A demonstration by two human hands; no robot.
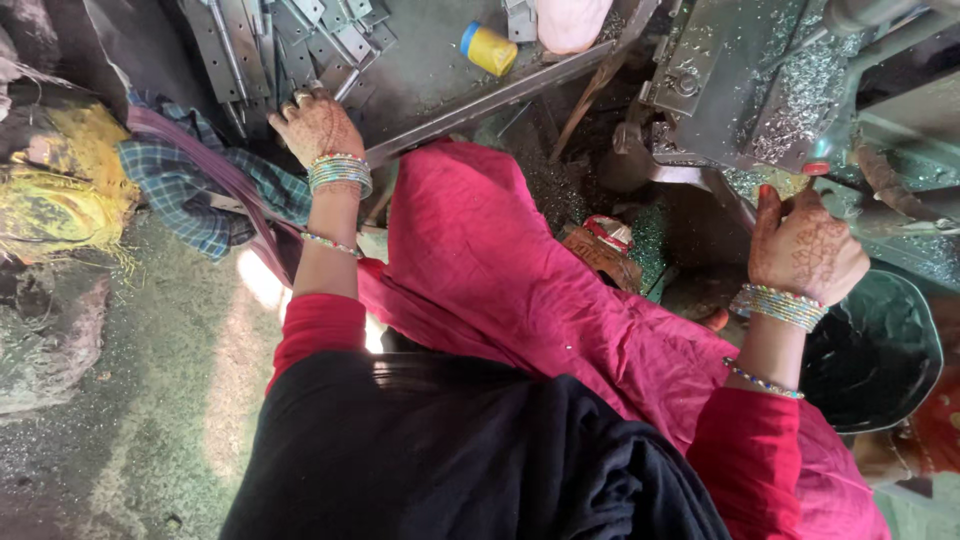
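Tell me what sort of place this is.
Most likely a small metalworking workshop. The left hand reaches into a pile of flat grey metal brackets, the right hand rests at a grimy machine, and bright metal shavings cover the machine.

Floor: rough grey concrete (130, 420), dusty and speckled, with one pale patch of light (262, 280).
Left edge: yellow fibrous bundle (60, 185) lying beside a blue checked cloth (180, 185).
Upper surface: grey metal tray (440, 70) carrying a small yellow container with blue cap (488, 48).
Upper right: grey machine body (740, 80), coated in metal shavings (810, 85) (fine and bright).
Lower right: dark green round tub (880, 350).
Light: soft daylight, source not visible.
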